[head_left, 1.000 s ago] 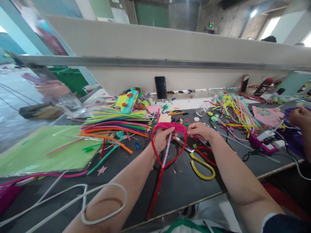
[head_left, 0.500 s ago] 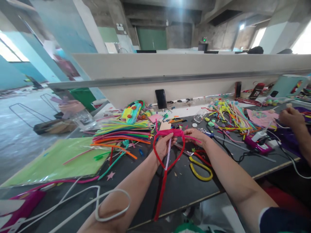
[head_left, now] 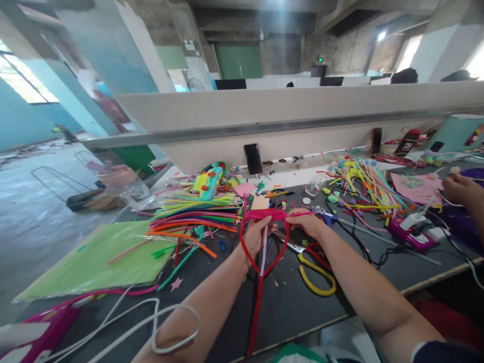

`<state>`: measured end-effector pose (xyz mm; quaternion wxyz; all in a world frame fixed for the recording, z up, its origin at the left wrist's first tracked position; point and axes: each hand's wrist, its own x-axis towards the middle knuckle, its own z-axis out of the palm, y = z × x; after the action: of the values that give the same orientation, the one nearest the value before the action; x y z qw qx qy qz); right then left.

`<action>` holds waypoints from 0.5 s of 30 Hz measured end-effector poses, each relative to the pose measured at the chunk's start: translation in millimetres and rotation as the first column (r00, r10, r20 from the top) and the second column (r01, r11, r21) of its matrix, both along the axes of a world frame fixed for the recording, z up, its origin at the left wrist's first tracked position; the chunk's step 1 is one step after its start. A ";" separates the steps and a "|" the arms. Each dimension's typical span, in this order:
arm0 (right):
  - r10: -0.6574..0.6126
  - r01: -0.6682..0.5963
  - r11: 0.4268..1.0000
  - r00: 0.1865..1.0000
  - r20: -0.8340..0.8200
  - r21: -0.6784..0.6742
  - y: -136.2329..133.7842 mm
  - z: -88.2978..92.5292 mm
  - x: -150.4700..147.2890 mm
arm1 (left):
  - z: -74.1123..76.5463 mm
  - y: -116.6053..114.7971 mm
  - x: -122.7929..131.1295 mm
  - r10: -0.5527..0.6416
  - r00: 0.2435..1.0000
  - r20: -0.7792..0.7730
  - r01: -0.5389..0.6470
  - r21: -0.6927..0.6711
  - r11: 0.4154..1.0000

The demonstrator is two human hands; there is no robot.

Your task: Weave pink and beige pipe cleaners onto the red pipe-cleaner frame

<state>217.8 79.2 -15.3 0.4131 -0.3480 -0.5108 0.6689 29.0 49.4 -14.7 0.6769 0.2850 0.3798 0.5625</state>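
A pipe cleaner figure hangs between my hands: a red pipe cleaner loop point(head_left: 245, 250) with a lilac stem point(head_left: 264, 249) inside, a red stalk point(head_left: 255, 312) below, and pink pipe cleaner windings point(head_left: 278, 215) across its top. My left hand point(head_left: 257, 232) is closed on the wound top, thumb in front. At the right end of the windings, my right hand point(head_left: 305, 223) pinches the pink pipe cleaner, whose free end sticks out past the fingers. Scissors with yellow handles point(head_left: 316, 290) lie on the table just below my right hand.
A bundle of coloured pipe cleaners point(head_left: 196, 214) lies left, beside a green sheet in plastic point(head_left: 94, 257). A phone point(head_left: 253, 159) leans on the partition. Right are mixed pipe cleaners point(head_left: 368, 184), a pink power strip point(head_left: 410, 234) and a co-worker's hand point(head_left: 463, 187). A white cable point(head_left: 170, 305) loops near my left forearm.
The whole view has shifted slightly, so things sit a little lower and further right. My hands keep their hold on the figure, and my right fingers have shifted slightly along the pink end.
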 end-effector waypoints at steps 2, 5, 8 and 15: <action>-0.013 0.013 1.000 1.000 0.002 -0.006 0.5 -1.3 -1.7 | -2.5 0.6 -1.4 -0.012 1.000 0.006 0.012 0.022 1.000; -0.045 0.045 0.999 0.999 0.001 -0.014 0.5 -2.3 -3.5 | -5.2 0.2 -1.7 -0.022 1.000 0.005 0.021 0.053 0.998; -0.041 0.041 0.999 0.999 0.012 -0.003 -0.2 -1.4 -4.2 | -5.2 -1.2 -0.6 -0.018 1.000 -0.014 0.018 0.043 0.999; -0.004 0.002 0.999 0.999 0.036 0.047 0.4 1.1 -1.1 | 0.8 -3.9 1.9 -0.029 0.995 0.092 0.029 0.006 1.000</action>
<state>216.7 79.6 -14.2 0.4128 -0.3508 -0.5331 0.6499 30.9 45.5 -13.9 0.7011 0.2659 0.3427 0.5660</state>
